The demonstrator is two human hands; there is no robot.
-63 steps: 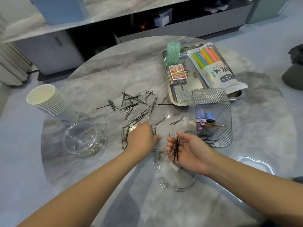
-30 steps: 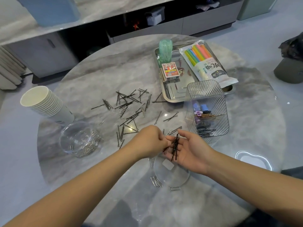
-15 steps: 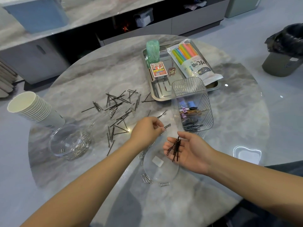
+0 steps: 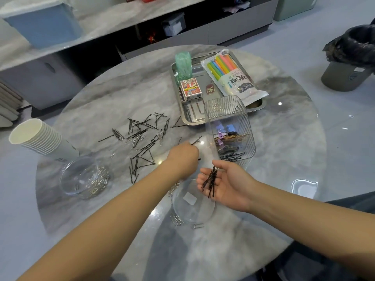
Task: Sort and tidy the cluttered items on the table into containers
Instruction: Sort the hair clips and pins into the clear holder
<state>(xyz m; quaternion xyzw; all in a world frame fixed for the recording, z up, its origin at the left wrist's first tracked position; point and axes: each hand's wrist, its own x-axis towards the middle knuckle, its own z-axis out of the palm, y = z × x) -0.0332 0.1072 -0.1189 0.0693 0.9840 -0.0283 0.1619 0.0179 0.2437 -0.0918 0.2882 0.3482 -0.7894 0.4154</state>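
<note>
We look down on a round marble surface (image 4: pixel 203 256) where we are sorting small metal clutter. Nearest us lies a clear round lid (image 4: pixel 192 201) with a few paper clips (image 4: pixel 177 220) beside it.

Just above the lid, our right hand (image 4: pixel 225 183) is turned palm up, fingers relaxed and slightly cupped, with a bundle of black hairpins (image 4: pixel 211 180) lying across the palm. It serves as a carrier, not a gripper.

Our left hand (image 4: pixel 182 156) reaches forward, knuckles up, fingers curled down at the surface. A hairpin end shows at its right edge, so it seems to be pinching one, though the fingertips are hidden.

We judge the step in hand to be gathering hairpins. The next move calls for passing this pin into the right palm, then tipping the bundle into the ribbed clear box (image 4: pixel 229 126) just beyond the right hand, which already holds pins and clips.

Further out, many loose hairpins (image 4: pixel 142 138) and clips are scattered on the surface. To the far left stand a clear bowl (image 4: pixel 81 177) of paper clips and a stack of paper cups (image 4: pixel 38 138). Farthest, a metal tray (image 4: pixel 192 116) holds a packet and a small box.
</note>
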